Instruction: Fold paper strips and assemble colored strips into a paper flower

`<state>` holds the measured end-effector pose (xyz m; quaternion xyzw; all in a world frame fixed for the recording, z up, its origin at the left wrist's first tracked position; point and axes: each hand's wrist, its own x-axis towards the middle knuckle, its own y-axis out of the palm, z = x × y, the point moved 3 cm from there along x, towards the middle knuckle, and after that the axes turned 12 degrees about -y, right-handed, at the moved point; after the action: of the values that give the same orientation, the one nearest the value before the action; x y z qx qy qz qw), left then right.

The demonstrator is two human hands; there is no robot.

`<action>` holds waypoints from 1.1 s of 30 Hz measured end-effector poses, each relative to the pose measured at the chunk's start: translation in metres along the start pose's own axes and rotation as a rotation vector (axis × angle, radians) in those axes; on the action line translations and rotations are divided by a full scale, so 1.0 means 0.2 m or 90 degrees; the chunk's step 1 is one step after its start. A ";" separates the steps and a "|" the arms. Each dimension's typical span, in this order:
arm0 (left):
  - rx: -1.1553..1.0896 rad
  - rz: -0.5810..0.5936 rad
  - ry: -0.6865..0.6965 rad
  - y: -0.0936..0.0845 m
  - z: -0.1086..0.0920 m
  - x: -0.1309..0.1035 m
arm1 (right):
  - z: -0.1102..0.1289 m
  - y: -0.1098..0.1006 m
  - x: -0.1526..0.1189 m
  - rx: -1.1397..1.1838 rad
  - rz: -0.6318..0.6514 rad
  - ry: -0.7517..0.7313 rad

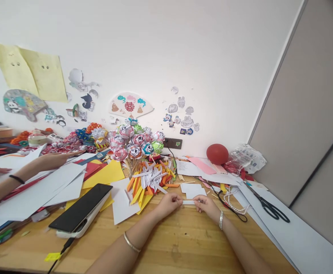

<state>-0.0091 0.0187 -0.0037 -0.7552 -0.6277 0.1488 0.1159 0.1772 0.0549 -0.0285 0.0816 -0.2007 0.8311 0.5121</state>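
Between my two hands a narrow white paper strip [188,202] is stretched level, just above the wooden table [183,243]. My left hand [170,204] pinches its left end with closed fingers. The right end is pinched by my right hand [205,204], whose wrist wears a silver bracelet. Small white paper pieces [193,190] lie just beyond my hands. A heap of folded white, yellow and orange strips [151,177] is at the left of them, in front of a bunch of paper flowers [138,140].
Another person's hand [54,159] reaches over white sheets [43,190] at the left. A black phone [81,207] rests on a white device at front left. Black scissors [269,207], a beaded string [235,203] and a red balloon [217,153] are at the right.
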 end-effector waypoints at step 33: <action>0.425 -0.080 0.098 0.03 -0.08 -0.08 | 0.09 0.12 -0.01 -0.140 -0.014 -0.077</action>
<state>-0.0006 0.0017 0.0099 -0.6445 -0.5790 0.2812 0.4126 0.1545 0.0366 -0.0190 0.0773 -0.3202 0.7919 0.5142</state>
